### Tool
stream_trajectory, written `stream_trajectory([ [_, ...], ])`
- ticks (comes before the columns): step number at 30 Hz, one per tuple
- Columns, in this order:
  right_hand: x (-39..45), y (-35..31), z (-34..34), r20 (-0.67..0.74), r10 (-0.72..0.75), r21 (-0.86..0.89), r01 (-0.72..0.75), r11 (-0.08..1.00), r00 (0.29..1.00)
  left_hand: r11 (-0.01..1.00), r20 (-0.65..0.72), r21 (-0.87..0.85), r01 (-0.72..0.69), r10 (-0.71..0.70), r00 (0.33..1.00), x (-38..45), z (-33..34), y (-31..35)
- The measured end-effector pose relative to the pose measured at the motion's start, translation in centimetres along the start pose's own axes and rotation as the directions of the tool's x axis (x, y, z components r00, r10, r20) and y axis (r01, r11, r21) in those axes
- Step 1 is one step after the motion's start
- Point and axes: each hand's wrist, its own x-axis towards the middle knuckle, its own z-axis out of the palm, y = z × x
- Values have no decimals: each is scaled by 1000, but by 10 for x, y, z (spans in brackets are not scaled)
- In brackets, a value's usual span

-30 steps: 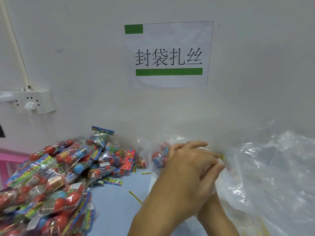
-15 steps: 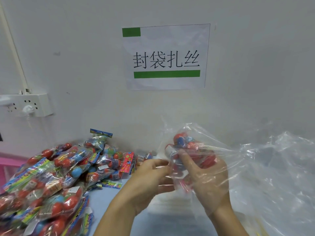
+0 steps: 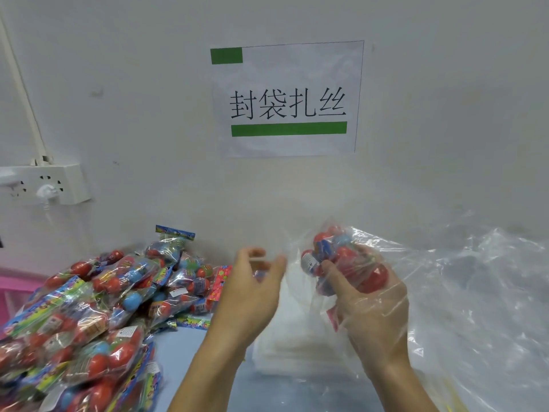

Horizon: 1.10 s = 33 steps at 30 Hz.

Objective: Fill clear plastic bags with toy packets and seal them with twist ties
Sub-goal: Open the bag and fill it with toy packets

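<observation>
The right hand (image 3: 368,298) is sheathed inside a clear bag (image 3: 395,254), fingers curled round a toy packet (image 3: 341,263) of red and blue balls and gripping it through the film. Bag and packet hang in the air above the white stack (image 3: 285,337) on the table, just right of the stack's middle. The left hand (image 3: 252,289) floats just left of the packet, apart from it, fingers loosely bent, thumb and fingertips close together; motion blur means I can't tell whether it's pinching the bag's edge or holding nothing.

Here's the relation that matters: the packet sits at the right hand's fingertips, pointing up and away toward the wall, its long axis running roughly from the palm up to the top balls. The bag's loose film trails right and back down over the wrist. So the left hand is the nearer free hand, and the film it needs lies to its right, across a small gap.

My read: the packet is going in, and the bag's neck isn't gathered yet. More packets wait in the pile (image 3: 89,307), well left of the stack. No twist tie is in either hand that I can make out.
</observation>
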Motion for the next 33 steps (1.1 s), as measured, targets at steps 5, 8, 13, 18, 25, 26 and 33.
stream_trajectory([
  [5, 3, -15, 41, 121, 24, 31, -28, 999, 992, 952, -91, -305, -26, -2, 996, 6, 3, -4],
  [8, 3, -16, 41, 144, -17, -22, 20, 1000, 989, 948, -208, -304, -99, 35, 977, 9, -1, -9],
  [13, 7, -6, 39, -35, -12, -99, 9, 995, 999, 880, -330, -425, -214, 69, 941, 10, -9, -5],
  [18, 10, -4, 34, -80, -13, -167, -1, 986, 997, 835, -390, -496, -240, 32, 920, 8, -10, 0],
  [25, 8, -9, 38, -37, 36, -61, -38, 997, 999, 859, -475, 192, -474, 504, 721, -5, -7, 9],
  [26, 7, -9, 39, -19, 36, -59, -37, 998, 999, 801, -405, 297, -520, 599, 691, -8, -5, 12],
  [33, 6, -8, 41, 84, -161, -172, 173, 970, 983, 680, 184, 303, -668, 646, 741, -23, 19, 21],
])
